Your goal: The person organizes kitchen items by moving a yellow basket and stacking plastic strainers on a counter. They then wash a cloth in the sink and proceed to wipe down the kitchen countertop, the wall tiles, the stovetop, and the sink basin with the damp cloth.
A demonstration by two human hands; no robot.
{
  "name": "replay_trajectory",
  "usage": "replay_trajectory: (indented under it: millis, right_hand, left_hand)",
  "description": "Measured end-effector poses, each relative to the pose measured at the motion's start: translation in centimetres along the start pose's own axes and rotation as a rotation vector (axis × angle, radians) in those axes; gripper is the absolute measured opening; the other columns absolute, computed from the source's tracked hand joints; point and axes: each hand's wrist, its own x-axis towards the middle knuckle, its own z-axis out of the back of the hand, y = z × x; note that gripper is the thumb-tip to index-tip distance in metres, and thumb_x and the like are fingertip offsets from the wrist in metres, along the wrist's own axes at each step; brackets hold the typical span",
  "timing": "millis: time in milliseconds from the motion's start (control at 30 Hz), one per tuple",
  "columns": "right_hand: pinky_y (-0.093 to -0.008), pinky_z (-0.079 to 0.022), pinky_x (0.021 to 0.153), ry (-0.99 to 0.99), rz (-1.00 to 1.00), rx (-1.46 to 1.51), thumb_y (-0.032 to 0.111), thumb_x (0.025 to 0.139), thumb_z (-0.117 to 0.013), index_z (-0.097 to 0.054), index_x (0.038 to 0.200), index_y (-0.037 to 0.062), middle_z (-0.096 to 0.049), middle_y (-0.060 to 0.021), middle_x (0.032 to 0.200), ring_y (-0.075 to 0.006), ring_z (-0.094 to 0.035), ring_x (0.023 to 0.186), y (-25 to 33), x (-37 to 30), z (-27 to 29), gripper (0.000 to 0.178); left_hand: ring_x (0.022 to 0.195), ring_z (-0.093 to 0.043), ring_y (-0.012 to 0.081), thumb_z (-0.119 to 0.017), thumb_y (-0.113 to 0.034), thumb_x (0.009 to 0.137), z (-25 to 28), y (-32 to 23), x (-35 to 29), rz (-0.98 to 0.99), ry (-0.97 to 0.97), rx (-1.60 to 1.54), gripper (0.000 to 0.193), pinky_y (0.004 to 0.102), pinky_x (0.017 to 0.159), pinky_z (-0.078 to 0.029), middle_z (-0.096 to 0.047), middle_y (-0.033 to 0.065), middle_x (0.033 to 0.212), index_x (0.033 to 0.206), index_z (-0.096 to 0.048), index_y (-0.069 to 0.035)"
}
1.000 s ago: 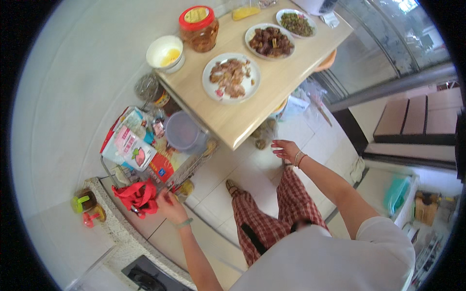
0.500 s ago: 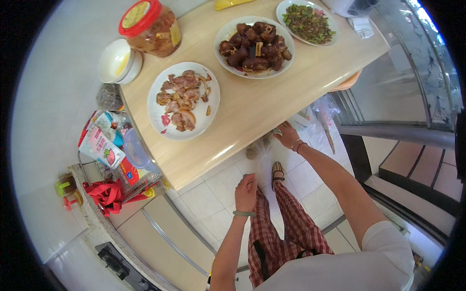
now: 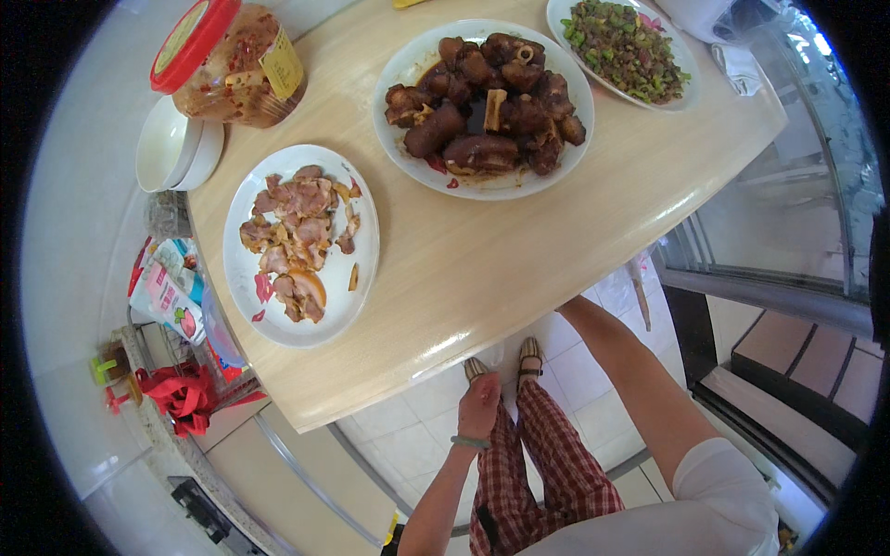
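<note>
I stand at the front edge of a pale wooden table point(image 3: 519, 250). My left hand point(image 3: 479, 408), with a green band at the wrist, hangs just below that edge over my checked trousers; its fingers point away and nothing shows in it. My right forearm point(image 3: 630, 371) reaches up to the table edge and the hand is hidden beneath it. On the table sit a white plate of sliced meat point(image 3: 301, 246), a larger plate of dark braised meat chunks point(image 3: 487, 102) and a plate of chopped greens point(image 3: 621, 46).
A red-lidded jar of pickles point(image 3: 232, 60) and stacked white bowls point(image 3: 171, 144) stand at the table's far left. Left of the table a low shelf holds colourful packets point(image 3: 167, 292) and a red bag point(image 3: 185, 394). A glass sliding door point(image 3: 797, 213) is on the right.
My view has closed in on the table. My left hand left the red bag on the shelf and came back to my side. My right hand went under the table edge.
</note>
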Motion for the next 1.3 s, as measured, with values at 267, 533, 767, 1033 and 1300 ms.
replay_trajectory:
  millis: [267, 533, 767, 1033, 1300]
  right_hand:
    - [-0.0447, -0.036, 0.103, -0.16, 0.276, -0.623, 0.018, 0.084, -0.054, -0.062, 0.114, 0.0136, -0.058, -0.0099, 0.118, -0.0283, -0.048, 0.119, 5.3, -4.1, 8.1, 0.031]
    - [-0.0426, -0.043, 0.09, 0.108, 0.255, -0.464, 0.013, 0.078, -0.059, -0.066, 0.094, 0.0128, -0.061, -0.0038, 0.095, -0.0226, -0.055, 0.099, 12.6, -18.0, 17.8, 0.017]
    - [-0.0321, -0.049, 0.071, 0.177, 0.02, 0.341, 0.008, 0.087, -0.062, -0.065, 0.097, 0.0036, -0.066, -0.0086, 0.086, -0.0231, -0.063, 0.08, 24.0, -23.9, 28.5, 0.012]
    - [-0.0332, -0.054, 0.07, 0.05, -0.23, 1.299, 0.02, 0.1, -0.046, -0.053, 0.119, 0.0002, -0.063, -0.0079, 0.104, -0.017, -0.064, 0.087, 36.3, -17.1, 30.5, 0.029]
    - [-0.0396, -0.058, 0.072, 0.177, -0.344, 1.787, 0.03, 0.1, -0.044, -0.049, 0.122, 0.004, -0.062, -0.0069, 0.114, -0.0216, -0.065, 0.096, 43.2, -8.0, 24.5, 0.035]
  left_hand:
    - [0.09, -0.062, 0.0114, -0.056, -0.013, 0.095, -1.9, -2.3, 0.8, 0.071, 0.103, -0.174, 0.023, 0.025, 0.08, -0.049, -0.066, 0.0048, 0.097, 0.118, -0.058, -0.008]
    - [0.097, -0.062, 0.0165, -0.055, -0.02, 0.097, -2.1, -3.2, -1.2, 0.152, 0.092, -0.312, 0.038, 0.029, 0.083, -0.052, -0.059, 0.0075, 0.113, 0.132, -0.047, -0.007]
    - [0.113, -0.054, 0.0182, -0.043, -0.052, 0.097, 3.2, -9.0, -8.6, 0.292, -0.006, -0.776, 0.067, 0.0328, 0.084, -0.051, -0.05, 0.0088, 0.128, 0.149, -0.023, -0.014]
    - [0.132, -0.036, 0.0251, -0.06, -0.027, 0.091, 18.6, -21.9, -12.3, -0.419, -0.263, -0.257, 0.071, 0.0398, 0.1, -0.042, -0.033, 0.0131, 0.146, 0.148, -0.022, -0.006]
    - [0.138, -0.027, 0.0264, -0.071, -0.01, 0.08, 24.8, -27.1, -5.5, -0.519, -0.472, -0.213, 0.083, 0.0445, 0.105, -0.035, -0.023, 0.0105, 0.152, 0.148, -0.024, -0.012]
